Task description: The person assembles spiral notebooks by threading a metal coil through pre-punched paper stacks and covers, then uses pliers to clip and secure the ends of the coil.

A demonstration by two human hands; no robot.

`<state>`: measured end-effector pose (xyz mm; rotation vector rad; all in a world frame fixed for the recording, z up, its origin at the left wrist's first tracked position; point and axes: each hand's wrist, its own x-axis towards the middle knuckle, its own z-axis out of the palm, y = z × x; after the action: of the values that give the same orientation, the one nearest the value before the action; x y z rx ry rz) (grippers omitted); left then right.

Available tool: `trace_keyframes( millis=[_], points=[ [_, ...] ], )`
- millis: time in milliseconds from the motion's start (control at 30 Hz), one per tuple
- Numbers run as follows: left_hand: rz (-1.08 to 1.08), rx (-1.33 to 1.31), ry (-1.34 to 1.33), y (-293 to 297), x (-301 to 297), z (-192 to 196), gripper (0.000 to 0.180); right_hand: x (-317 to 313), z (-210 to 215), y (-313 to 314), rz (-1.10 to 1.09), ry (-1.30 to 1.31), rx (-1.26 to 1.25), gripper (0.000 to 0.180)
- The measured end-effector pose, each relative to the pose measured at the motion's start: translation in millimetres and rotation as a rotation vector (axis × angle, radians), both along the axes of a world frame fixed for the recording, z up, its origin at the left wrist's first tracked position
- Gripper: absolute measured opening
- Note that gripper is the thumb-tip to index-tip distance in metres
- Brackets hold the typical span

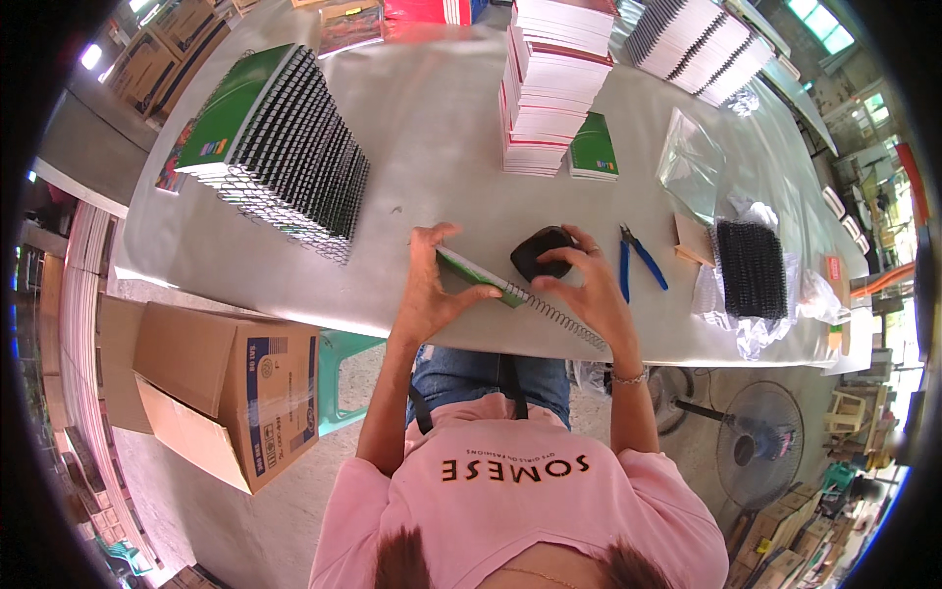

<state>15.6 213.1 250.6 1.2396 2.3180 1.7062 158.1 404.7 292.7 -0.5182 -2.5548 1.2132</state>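
On my left, beyond the table (442, 108)'s near edge, I see an open carton (235, 388) with a green stool (339, 383) just beside it. Down to my right I have a fan (760, 442), and past it a pale stool (846, 410). Farther off, I see boxes (162, 59) at upper left and a bright window (822, 25) at upper right.

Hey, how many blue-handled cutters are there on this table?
1. The blue-handled cutters lie on the table, between the right hand and the pile of black coils. Others may be hidden.
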Motion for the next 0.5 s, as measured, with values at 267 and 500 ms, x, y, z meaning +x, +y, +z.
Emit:
trace_keyframes(
  millis=[267, 500],
  points=[
    [-0.013, 0.006, -0.058, 2, 2, 3, 0.085, 3, -24, 20, 0.228, 0.124, -0.236, 0.051],
    [0.009, -0.018, -0.073, -2, 3, 4, 0.083, 8, 25, 6, 0.537, 0.081, -0.774, 0.037]
  ],
)
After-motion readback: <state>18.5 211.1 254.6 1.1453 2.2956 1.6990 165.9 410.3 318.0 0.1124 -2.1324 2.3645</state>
